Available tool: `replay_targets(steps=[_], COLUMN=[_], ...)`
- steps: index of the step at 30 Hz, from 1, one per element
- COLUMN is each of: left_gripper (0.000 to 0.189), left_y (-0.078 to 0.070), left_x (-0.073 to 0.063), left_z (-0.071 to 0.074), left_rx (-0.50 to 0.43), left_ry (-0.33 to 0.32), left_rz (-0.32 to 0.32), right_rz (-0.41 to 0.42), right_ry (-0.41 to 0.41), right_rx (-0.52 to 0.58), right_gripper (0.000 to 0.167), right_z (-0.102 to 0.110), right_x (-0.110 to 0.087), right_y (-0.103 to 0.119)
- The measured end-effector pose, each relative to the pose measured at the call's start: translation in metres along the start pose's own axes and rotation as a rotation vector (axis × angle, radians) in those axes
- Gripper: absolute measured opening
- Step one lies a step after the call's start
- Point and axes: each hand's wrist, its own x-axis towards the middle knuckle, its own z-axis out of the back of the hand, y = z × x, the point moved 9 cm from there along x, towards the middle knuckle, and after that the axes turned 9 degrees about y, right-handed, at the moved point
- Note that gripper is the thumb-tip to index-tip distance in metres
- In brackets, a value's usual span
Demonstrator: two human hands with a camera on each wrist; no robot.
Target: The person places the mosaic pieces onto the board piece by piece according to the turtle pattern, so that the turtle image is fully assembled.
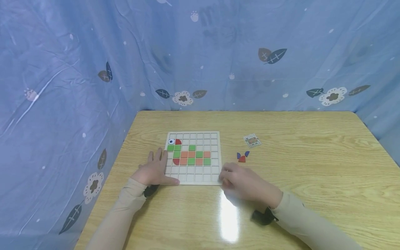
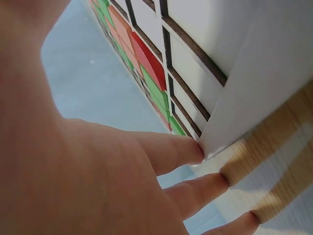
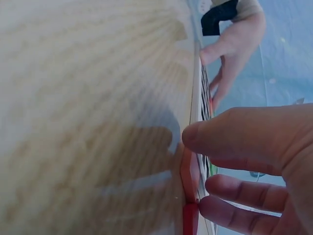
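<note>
A white grid board (image 1: 193,177) lies on the table, with green, orange and red tiles (image 1: 191,157) set in its cells and a round eye tile (image 1: 171,141) at upper left. My left hand (image 1: 155,169) rests at the board's lower left corner, fingers spread along its left edge, thumb on the front edge. By the lower right corner, my right hand (image 1: 239,180) is blurred, with its fingers curled. In the right wrist view its thumb and fingers pinch an orange tile (image 3: 190,171). A red piece (image 3: 190,219) shows right beside that tile, at the fingertips.
Right of the board lie two blue pieces (image 1: 247,153) and a red quarter-round piece (image 1: 242,159). Behind them lies a small picture card (image 1: 252,140). A blue patterned curtain (image 1: 218,62) hangs behind and left of the wooden table (image 1: 312,156).
</note>
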Motion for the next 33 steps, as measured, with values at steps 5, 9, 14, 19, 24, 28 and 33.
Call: replay_targets(steps=[5,9,14,19,24,28,33], left_gripper=[0.135,0.134,0.135,0.135,0.135,0.135,0.135], left_y=[0.000,0.000,-0.001,0.000,0.001,0.001,0.001], left_x=[0.000,-0.001,-0.001,0.000,0.001,0.001,0.000], left_z=[0.000,0.000,0.000,0.000,-0.001,0.000,0.000], left_rx=[-0.005,-0.010,-0.020,-0.014,-0.011,-0.014,-0.014], left_ry=[-0.001,0.001,0.002,0.004,0.006,0.003,-0.002], left_rz=[0.000,-0.002,-0.005,-0.004,-0.003,-0.003,-0.005], right_rz=[0.017,-0.005,-0.021,-0.014,-0.009,0.000,0.008], right_ry=[-0.020,-0.009,-0.011,-0.023,-0.038,-0.048,-0.065], right_rx=[-0.006,-0.011,-0.021,-0.042,-0.046,-0.045,-0.058], right_gripper=[0.013,0.011,0.012,0.013,0.011,0.012,0.012], right_z=[-0.001,-0.002,-0.003,-0.005,-0.006,-0.007,-0.005], right_x=[-0.003,-0.003,-0.003,-0.003,-0.003,-0.002,-0.003], right_y=[0.005,0.007,0.007,0.007,0.004,-0.001,-0.007])
